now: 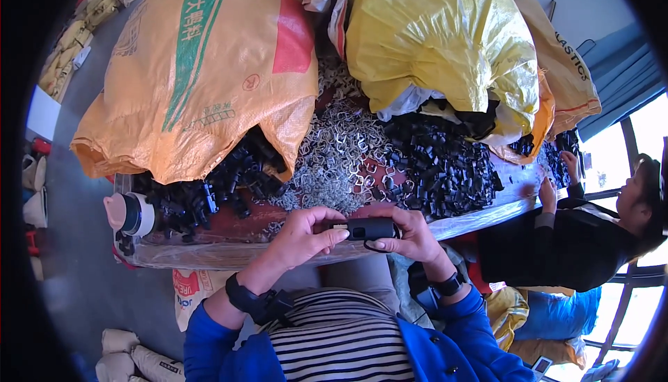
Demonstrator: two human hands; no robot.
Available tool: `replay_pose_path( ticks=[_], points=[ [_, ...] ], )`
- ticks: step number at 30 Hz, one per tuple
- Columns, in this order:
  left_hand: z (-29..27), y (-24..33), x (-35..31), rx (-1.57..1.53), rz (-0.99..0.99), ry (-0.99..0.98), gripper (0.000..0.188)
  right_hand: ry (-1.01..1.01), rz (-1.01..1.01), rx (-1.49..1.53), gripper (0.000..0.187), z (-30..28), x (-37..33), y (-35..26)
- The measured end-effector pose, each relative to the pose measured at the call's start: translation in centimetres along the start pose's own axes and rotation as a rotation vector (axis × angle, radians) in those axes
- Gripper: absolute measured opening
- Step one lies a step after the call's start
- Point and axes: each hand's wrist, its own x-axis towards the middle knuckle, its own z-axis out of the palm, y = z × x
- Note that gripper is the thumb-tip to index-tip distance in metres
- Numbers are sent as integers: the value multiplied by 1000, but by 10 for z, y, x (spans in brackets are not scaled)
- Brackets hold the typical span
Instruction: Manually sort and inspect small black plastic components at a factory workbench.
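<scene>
Both my hands meet at the table's front edge around a black plastic part [371,228], roughly tube-shaped, with a small rectangular opening and a thin black loop at its right end. My left hand [309,234] pinches its left end between thumb and fingers, where a small pale edge shows. My right hand [410,236] grips the right end, thumb below and fingers over the top. Beyond the hands lies a heap of small bent metal clips [348,152]. To its right is a pile of small black plastic pieces [445,173]; to its left, longer black parts [223,180].
An orange woven sack [236,55] spills onto the table's left side, and a yellow sack [438,27] stands at the back. A white cup with a pink lid [133,213] is at the left corner. On the right, a person in dark clothes [557,243] works at the table.
</scene>
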Motion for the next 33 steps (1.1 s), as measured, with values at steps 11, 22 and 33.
replay_pose_path(
  ticks=[11,22,33],
  points=[
    [3,1,6,-158,-39,104,29,128,115,-58,41,11,-2,-1],
    [10,-7,4,-291,-36,71,47,-350,-61,146,89,-2,21,-10],
    [14,-15,3,-376,17,56,58,-387,-65,200,90,17,25,6]
  ],
)
